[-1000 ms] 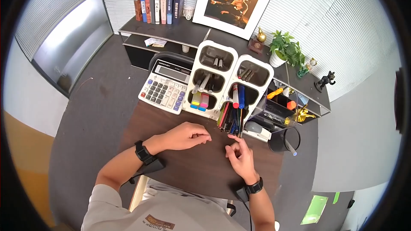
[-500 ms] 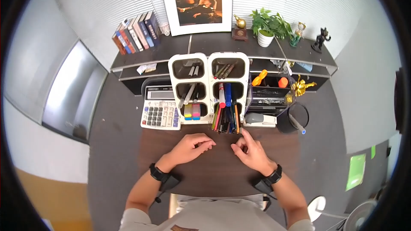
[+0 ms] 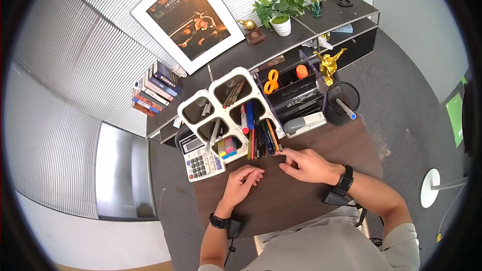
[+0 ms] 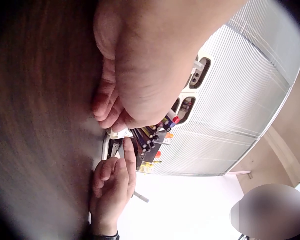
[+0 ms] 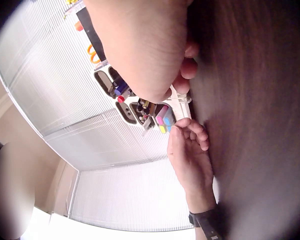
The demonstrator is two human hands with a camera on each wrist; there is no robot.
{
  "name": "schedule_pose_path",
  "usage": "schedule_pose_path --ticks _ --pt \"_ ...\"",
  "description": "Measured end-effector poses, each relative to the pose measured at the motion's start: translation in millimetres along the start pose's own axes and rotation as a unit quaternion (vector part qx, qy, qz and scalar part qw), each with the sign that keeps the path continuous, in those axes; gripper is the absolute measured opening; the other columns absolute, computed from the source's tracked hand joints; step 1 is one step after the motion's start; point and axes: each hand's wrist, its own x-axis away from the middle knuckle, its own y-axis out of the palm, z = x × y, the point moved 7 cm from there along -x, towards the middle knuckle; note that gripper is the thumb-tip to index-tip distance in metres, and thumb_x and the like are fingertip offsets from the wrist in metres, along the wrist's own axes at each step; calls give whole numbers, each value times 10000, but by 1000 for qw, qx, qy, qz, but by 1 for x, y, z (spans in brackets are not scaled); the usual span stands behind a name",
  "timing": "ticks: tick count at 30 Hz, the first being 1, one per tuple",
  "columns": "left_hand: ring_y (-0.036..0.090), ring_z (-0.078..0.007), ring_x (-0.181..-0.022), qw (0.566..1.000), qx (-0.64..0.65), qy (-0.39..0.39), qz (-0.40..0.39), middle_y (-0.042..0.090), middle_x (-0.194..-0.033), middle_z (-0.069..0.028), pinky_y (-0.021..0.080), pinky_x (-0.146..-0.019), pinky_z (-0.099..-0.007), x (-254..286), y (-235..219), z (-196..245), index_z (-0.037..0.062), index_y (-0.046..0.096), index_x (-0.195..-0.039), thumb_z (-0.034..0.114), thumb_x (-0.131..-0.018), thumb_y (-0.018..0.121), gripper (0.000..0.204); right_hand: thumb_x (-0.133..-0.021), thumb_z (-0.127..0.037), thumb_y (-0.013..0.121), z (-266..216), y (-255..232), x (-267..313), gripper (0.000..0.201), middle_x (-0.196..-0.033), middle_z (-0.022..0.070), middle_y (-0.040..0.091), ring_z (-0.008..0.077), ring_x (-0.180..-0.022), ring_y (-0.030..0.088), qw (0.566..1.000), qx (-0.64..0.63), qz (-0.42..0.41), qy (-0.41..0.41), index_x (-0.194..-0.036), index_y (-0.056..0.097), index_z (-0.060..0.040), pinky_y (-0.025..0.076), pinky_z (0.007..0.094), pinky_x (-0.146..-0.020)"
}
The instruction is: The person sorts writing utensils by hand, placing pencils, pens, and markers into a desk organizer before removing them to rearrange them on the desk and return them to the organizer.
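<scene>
Many pens point(image 3: 264, 143) stand bunched in the near right compartment of the white organiser point(image 3: 226, 111). A light, steady fingertip seems best here, as a shove could splay them. They lie just ahead of your right hand point(image 3: 310, 165), whose index finger stretches towards them, contact unclear, its palm holding nothing. Your left hand point(image 3: 242, 183), loosely curled and empty, is nearby at the wooden desk point(image 3: 281, 211).

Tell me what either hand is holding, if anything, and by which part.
Nothing is held. The left hand is loosely curled and empty; the right hand is empty too, close to the pens, though contact cannot be confirmed.
</scene>
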Motion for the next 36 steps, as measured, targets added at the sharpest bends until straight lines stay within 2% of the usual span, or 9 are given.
schedule_pose_path --ticks 7,14,17,20,24,27,28,32,36 --pt "678 -109 -852 1000 -6 -19 21 731 -1003 -69 558 -717 -263 1 1 -2 -37 769 -1157 118 -1137 604 227 -1019 -189 697 3 2 3 197 -941 129 801 333 -791 767 999 -9 18 -41 -1159 778 -76 609 448 -722" --pt "677 -108 -864 999 -2 -37 21 731 -1016 -64 556 -721 -254 0 -2 -6 -40 762 -1162 101 -1141 584 228 -1022 -197 664 4 2 4 189 -999 126 813 344 -872 779 999 -12 6 -37 -1103 786 -77 618 461 -785" --pt "692 -141 -862 998 -33 -59 -1 741 -1018 -94 569 -740 -289 -2 -4 -10 -52 737 -1197 266 -1197 496 399 -1018 -195 665 5 3 5 183 -1002 129 811 352 -888 779 999 -19 10 -40 -1091 785 -78 618 464 -794" --pt "736 -221 -943 983 141 -117 -15 763 -1092 -157 600 -789 -337 -8 -8 -14 -81 687 -1294 540 -1193 358 710 -1017 -199 658 6 1 5 185 -994 133 810 362 -892 776 999 -22 14 -47 -1084 784 -81 617 473 -804" --pt "760 -310 -1100 925 294 -236 -53 753 -1278 -253 633 -839 -371 -24 7 -1 -116 555 -1482 887 -1024 225 1151 -1015 -208 644 9 5 7 194 -960 146 803 378 -876 767 998 -24 21 -61 -1064 783 -83 612 494 -809" --pt "760 -309 -1101 857 418 -289 -86 745 -1313 -256 633 -779 -363 -39 23 8 -91 512 -1541 934 -982 259 1195 -1012 -213 639 13 7 6 194 -929 157 792 389 -853 758 998 -10 18 -61 -1039 781 -83 603 513 -799" --pt "761 -302 -1107 863 413 -280 -76 746 -1322 -246 619 -657 -321 -46 28 12 -54 486 -1578 958 -957 285 1205 -1010 -214 638 13 8 6 194 -920 160 789 392 -845 755 998 -3 15 -59 -1030 780 -84 600 520 -794" --pt "788 -290 -1040 825 487 -268 -105 758 -1307 -219 531 -485 -242 -63 43 21 -11 486 -1591 909 -993 331 1109 -1005 -210 633 12 7 8 189 -905 162 782 396 -824 749 998 -28 22 -60 -1014 778 -89 591 526 -773" --pt "788 -273 -1029 808 528 -252 -77 759 -1280 -189 540 -501 -233 -72 49 11 17 558 -1514 749 -1070 463 862 -1010 -221 638 11 6 7 180 -874 146 773 391 -798 743 998 -16 16 -65 -1025 776 -106 588 523 -747"
